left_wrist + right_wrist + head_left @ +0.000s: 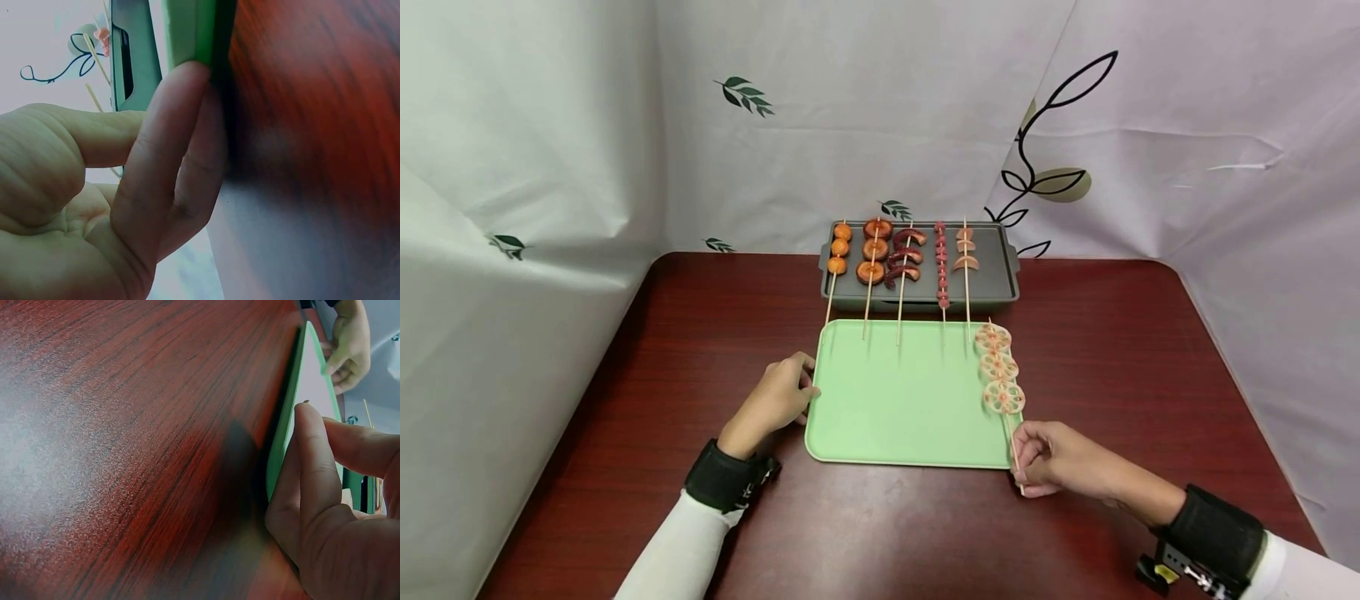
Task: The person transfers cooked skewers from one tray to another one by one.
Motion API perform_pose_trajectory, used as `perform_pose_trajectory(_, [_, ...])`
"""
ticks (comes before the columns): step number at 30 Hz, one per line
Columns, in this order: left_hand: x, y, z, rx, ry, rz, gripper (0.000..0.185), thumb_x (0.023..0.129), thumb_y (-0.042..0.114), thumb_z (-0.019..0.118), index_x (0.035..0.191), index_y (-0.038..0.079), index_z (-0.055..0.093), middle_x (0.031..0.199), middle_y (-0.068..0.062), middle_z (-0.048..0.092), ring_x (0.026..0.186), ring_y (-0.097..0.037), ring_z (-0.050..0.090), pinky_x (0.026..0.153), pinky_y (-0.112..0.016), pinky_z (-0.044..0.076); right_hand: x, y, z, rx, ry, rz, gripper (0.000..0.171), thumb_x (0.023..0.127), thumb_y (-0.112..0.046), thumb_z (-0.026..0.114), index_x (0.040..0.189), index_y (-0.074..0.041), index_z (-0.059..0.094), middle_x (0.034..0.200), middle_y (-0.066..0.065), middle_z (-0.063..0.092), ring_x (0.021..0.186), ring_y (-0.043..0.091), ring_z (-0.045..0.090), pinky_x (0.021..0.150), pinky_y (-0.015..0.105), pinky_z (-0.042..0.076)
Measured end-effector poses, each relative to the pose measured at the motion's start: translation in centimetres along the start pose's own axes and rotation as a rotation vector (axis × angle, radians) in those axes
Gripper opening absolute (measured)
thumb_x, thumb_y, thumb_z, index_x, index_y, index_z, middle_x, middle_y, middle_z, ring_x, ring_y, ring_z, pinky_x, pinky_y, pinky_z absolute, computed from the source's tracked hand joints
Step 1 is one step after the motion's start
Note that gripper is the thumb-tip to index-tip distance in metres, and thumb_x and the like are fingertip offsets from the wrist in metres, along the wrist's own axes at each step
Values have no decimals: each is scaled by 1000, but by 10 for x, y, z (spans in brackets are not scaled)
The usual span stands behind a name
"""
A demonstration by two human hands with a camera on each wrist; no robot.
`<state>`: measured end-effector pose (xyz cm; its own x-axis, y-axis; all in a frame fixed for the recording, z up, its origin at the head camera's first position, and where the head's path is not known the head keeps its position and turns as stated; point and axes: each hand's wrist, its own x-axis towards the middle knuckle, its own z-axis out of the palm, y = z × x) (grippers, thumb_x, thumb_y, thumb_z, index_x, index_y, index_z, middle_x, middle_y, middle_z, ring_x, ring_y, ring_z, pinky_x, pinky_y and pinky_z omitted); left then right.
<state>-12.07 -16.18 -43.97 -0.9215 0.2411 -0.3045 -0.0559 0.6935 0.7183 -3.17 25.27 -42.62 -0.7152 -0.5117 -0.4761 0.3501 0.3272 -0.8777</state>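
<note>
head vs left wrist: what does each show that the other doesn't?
Only head: the right hand pinching the stick of the lotus root skewer at the green tray's near right corner, and five skewers lying across the grey pan.
Only left wrist: fingertips pressed against the tray's edge, close up.
Both: the left hand at the green tray, the grey pan and the dark red table.

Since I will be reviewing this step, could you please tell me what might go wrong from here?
The lotus-root skewer lies along the green tray's right edge, so it might roll off as the right hand pinches its stick. The left hand touches the tray's left rim; a push could slide the tray under the skewer sticks overhanging from the grey pan.
</note>
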Motion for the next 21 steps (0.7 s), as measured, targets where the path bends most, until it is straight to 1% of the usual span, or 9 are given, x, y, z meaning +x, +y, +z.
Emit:
perform_pose_trajectory(6, [-1, 1, 0, -6, -4, -9, 43, 100, -2, 63, 141, -8, 48, 97, -20, 60, 58, -20, 63, 52, -31, 62, 1, 2, 1, 1, 2, 6, 16, 90, 7, 65, 101, 8, 54, 85, 8, 63, 81, 19, 70, 73, 37, 67])
perform_pose_trajectory(9, [-1, 1, 0, -8, -9, -12, 44, 100, -2, 62, 141, -8, 47, 97, -19, 60, 59, -21, 64, 53, -31, 62, 2, 1, 1, -1, 9, 33, 17, 91, 5, 67, 103, 8, 55, 86, 8, 63, 83, 20, 70, 74, 37, 67])
perform_pose_trajectory(17, [1, 0, 1, -4, -5, -16, 44, 100, -2, 63, 141, -7, 48, 96, -19, 60, 57, -21, 64, 52, -31, 62, 2, 2, 2, 27, 26, 54, 20, 92, 3, 70, 105, 9, 56, 86, 8, 62, 81, 18, 70, 75, 36, 67])
perform_pose_trajectory(21, [1, 0, 1, -9, -3, -17, 43, 100, -2, 62, 141, -7, 48, 97, -20, 60, 57, -21, 64, 52, -31, 62, 3, 2, 2, 23, 38, 67, 22, 92, 3, 71, 106, 10, 57, 84, 8, 64, 80, 18, 71, 73, 34, 67])
